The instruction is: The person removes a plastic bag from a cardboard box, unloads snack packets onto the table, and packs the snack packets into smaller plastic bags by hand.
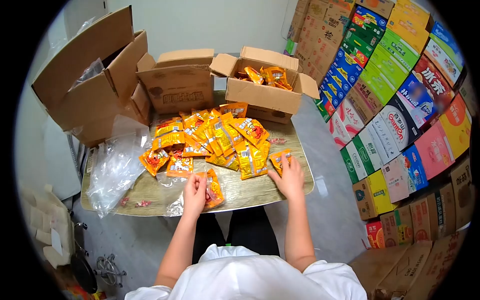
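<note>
My left hand is closed on the edge of a clear plastic bag near the table's front edge. An orange snack packet lies in or against that bag, just right of the hand; the film makes it hard to tell. My right hand grips another orange snack packet at the right side of the table, fingers over it and thumb at its lower left. Beyond both hands is a heap of orange snack packets.
A pile of clear plastic bags lies on the table's left. Behind the heap stand an open carton holding orange packets, another carton and a large open box. Stacked drink cartons line the right; a chair stands left.
</note>
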A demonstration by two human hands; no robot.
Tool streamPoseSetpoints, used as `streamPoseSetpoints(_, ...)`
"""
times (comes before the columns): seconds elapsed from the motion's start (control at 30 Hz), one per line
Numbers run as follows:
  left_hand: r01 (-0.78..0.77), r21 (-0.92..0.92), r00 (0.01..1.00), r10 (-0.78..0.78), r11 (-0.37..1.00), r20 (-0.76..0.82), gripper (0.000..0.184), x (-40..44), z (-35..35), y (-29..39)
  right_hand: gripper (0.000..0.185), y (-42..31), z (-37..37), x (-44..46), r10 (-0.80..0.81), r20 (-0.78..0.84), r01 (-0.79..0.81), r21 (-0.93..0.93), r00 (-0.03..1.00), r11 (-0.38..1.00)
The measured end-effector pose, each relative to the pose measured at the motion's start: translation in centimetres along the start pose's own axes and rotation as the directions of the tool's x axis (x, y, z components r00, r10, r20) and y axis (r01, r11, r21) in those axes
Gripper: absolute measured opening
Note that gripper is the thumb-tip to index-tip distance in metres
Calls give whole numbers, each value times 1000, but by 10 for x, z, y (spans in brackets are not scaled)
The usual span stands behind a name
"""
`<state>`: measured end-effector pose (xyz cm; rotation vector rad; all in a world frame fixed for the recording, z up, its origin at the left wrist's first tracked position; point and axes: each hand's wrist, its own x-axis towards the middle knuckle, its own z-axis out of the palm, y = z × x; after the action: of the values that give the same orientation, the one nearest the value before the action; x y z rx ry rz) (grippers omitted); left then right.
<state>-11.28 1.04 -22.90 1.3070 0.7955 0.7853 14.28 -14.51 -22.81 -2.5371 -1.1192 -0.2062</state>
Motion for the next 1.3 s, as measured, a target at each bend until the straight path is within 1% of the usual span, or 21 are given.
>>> streamPoseSetpoints(0.03, 0, 26, 1000, 0, 1000, 5, 15, 0, 0, 1, 80, -1, 2, -1, -22, 104, 29, -66, 994, 997)
streamPoseSetpoints(0.07, -1, 27, 1000, 1, 1000, 4, 15, -1, 1, 1, 80, -1, 2, -2, -23, 104, 30, -64, 994, 997)
streamPoseSetpoints(0.13, -31, 48, 999, 30, 998, 22, 15, -2, 0, -1, 77, -7, -4, -2, 31, 200, -13, -90, 979, 996)
streamPoseSetpoints(0.27, -66, 103, 997, 62, 992, 44, 14, -1, -4, -7, 72, -2, -4, 13, -68, 146, 87, -124, 987, 988)
streamPoseSetpoints(0.33, -24, 115, 999, 21, 993, 28, 13, -2, -3, -4, 68, 4, 5, 22, -214, 18, 213, 51, 977, 976)
streamPoseSetpoints(0.37, -25, 116, 999, 21, 993, 30, 13, -3, -2, -3, 68, 6, 10, 23, -212, 18, 211, 51, 977, 976)
streamPoseSetpoints(0.43, -36, 126, 999, 32, 991, 29, 13, -3, -3, -2, 64, 6, 16, 25, -201, 155, 212, -59, 967, 976)
streamPoseSetpoints(0.57, -75, 104, 997, 77, 992, -10, 15, -6, -3, -2, 65, 12, 17, 26, -213, 200, 217, 6, 956, 976)
streamPoseSetpoints(0.63, -90, 222, 995, 98, 971, -28, 15, -7, -3, 1, 66, 17, 17, 28, -98, 76, 82, 191, 992, 978)
streamPoseSetpoints(0.67, -88, 227, 994, 99, 970, -38, 15, -7, -4, 2, 66, 20, 15, 27, -106, 79, 89, 198, 991, 976)
streamPoseSetpoints(0.73, -85, 174, 996, 91, 981, -25, 14, -7, -5, 0, 73, 20, -2, 20, 52, -15, -53, -89, 999, 995)
streamPoseSetpoints(0.77, -88, 154, 995, 93, 984, -24, 14, -7, -6, -1, 73, 20, -8, 18, 51, -9, -52, -86, 999, 995)
streamPoseSetpoints(0.83, -87, 151, 996, 91, 985, -18, 14, -7, -6, -1, 79, 20, -18, 15, 133, 34, -133, -11, 991, 991)
streamPoseSetpoints(0.97, -106, 178, 994, 106, 978, 10, 14, -9, -2, 3, 85, 18, -29, 15, 174, 59, -173, -15, 983, 985)
streamPoseSetpoints(1.03, -104, 169, 995, 102, 980, 20, 14, -8, -1, 2, 72, 14, -34, 18, 180, 82, -176, -58, 980, 983)
streamPoseSetpoints(1.07, -101, 162, 995, 98, 982, 25, 14, -9, -2, 2, 72, 15, -35, 20, 178, 87, -174, -56, 980, 983)
streamPoseSetpoints(1.13, -112, 192, 994, 110, 975, 19, 14, -9, -1, 3, 63, 16, -40, 30, 209, 265, -203, -51, 941, 978)
streamPoseSetpoints(1.17, -122, 218, 992, 121, 968, 18, 14, -10, -1, 5, 51, 16, -44, 27, 160, 229, -163, -2, 960, 987)
streamPoseSetpoints(1.2, -132, 242, 991, 130, 961, 24, 14, -12, -2, 9, 51, 19, -42, 24, 136, 238, -143, 9, 962, 990)
streamPoseSetpoints(1.27, -142, 281, 990, 142, 949, 21, 14, -10, -8, 2, 41, 25, -38, 18, 145, 114, -166, 210, 983, 963)
streamPoseSetpoints(1.3, -139, 283, 990, 143, 949, 8, 14, -10, -9, 0, 41, 18, -45, 16, 132, 118, -155, 214, 984, 964)
